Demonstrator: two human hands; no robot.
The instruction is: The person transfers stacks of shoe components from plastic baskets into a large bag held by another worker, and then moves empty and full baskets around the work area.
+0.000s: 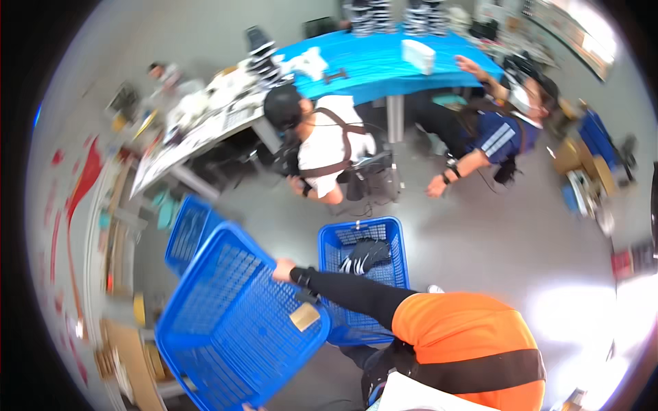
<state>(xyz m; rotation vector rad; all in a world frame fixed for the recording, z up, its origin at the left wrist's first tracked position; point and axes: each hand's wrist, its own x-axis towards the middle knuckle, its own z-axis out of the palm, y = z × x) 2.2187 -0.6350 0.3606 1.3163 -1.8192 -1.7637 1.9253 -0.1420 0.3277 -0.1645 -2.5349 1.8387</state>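
A large blue plastic basket point(236, 335) is tilted at the left, with a small brown card point(305, 316) on its inner side. My right hand point(283, 270), below a black sleeve, is closed on its far rim. Only a sliver of my left hand point(252, 408) shows at the bottom edge, against the basket's near rim; most of its fingers are out of the picture. Just right of the tilted basket, a second blue basket point(401, 257) stands on the floor, holding black shoes point(367, 256) with white stripes. My right forearm crosses above it.
Behind the tilted basket is another blue basket point(179, 229). A person in white point(336, 140) sits at a table with a blue cover point(377, 61); another in navy point(504, 137) bends at the right. Shoe stacks point(373, 17) stand on the table. Cardboard boxes point(576, 154) lie far right.
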